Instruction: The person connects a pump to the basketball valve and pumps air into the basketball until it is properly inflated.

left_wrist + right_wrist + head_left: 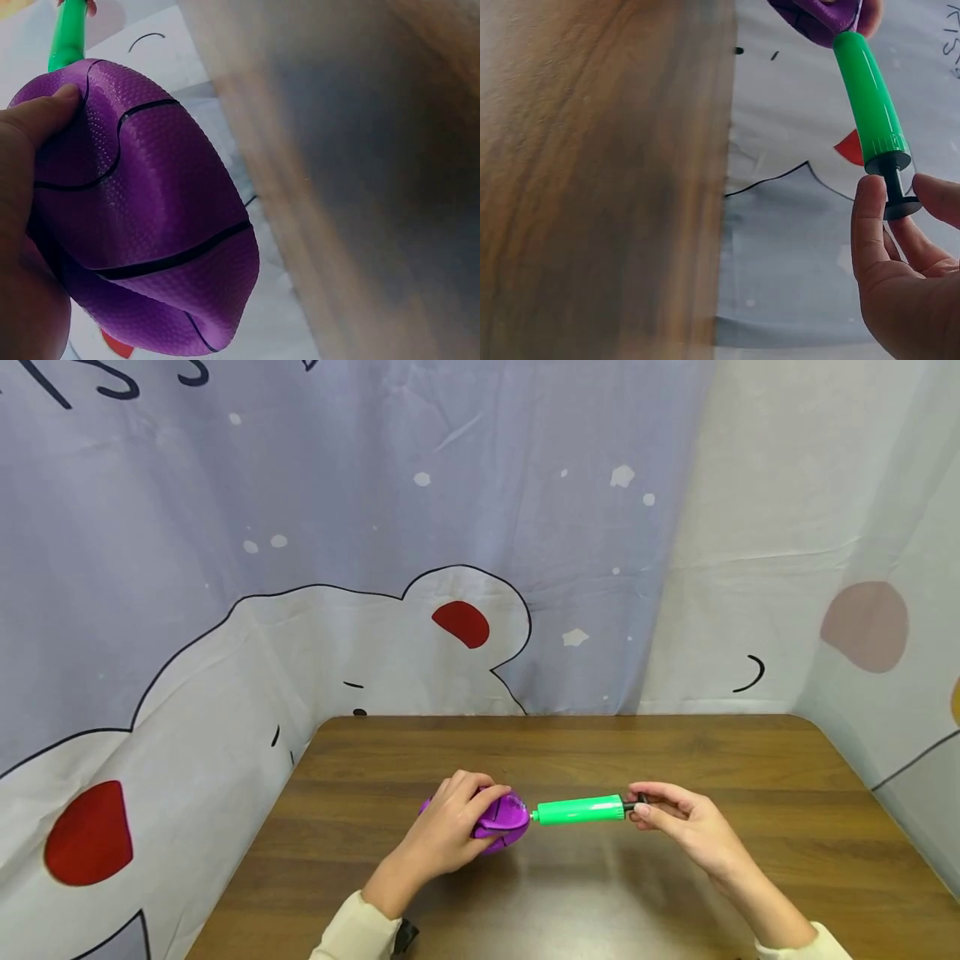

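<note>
A purple, partly collapsed rubber ball [510,817] with black seam lines is gripped from above by my left hand [442,831]. Dents and folds show across the ball [165,195] in the left wrist view. A green hand pump [580,810] lies level, its nozzle end against the ball's right side; whether the needle is inside is hard to see. My right hand [697,831] holds the pump's black plunger handle [901,208] between thumb and fingers. Only a short length of black rod shows between handle and barrel.
Under both hands is a brown wooden table [360,760]. A printed fabric curtain [375,510] with bear drawings hangs behind it and along the sides. A small black object [405,937] is by the left sleeve.
</note>
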`<state>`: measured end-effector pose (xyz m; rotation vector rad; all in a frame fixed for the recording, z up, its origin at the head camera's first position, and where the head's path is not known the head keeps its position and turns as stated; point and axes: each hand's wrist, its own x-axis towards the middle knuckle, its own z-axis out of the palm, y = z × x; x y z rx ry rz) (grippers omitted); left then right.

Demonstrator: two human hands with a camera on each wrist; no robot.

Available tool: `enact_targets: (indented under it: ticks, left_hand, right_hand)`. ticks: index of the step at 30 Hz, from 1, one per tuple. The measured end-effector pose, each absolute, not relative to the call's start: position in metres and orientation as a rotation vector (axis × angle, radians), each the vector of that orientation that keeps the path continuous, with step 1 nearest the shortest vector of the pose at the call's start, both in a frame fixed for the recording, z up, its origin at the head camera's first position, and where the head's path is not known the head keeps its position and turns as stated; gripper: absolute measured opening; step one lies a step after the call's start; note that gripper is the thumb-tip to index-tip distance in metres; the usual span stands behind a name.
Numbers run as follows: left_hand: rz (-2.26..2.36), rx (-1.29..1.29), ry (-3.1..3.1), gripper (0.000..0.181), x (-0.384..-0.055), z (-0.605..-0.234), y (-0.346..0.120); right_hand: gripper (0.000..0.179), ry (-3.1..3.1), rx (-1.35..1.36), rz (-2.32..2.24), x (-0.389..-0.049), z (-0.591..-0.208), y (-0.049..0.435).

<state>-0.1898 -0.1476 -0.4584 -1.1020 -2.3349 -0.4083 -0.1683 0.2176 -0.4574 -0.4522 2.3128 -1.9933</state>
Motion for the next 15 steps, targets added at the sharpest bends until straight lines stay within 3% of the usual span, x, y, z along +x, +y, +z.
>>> enact_targets:
  ticks: [15]
  left_hand:
    - [-0.296, -1.093, -2.471, 0.062, -0.194, -0.482, -0.146]
  right_hand:
    - [0.049, 2.241, -0.338, -1.898, -0.176, -0.481, 0.221]
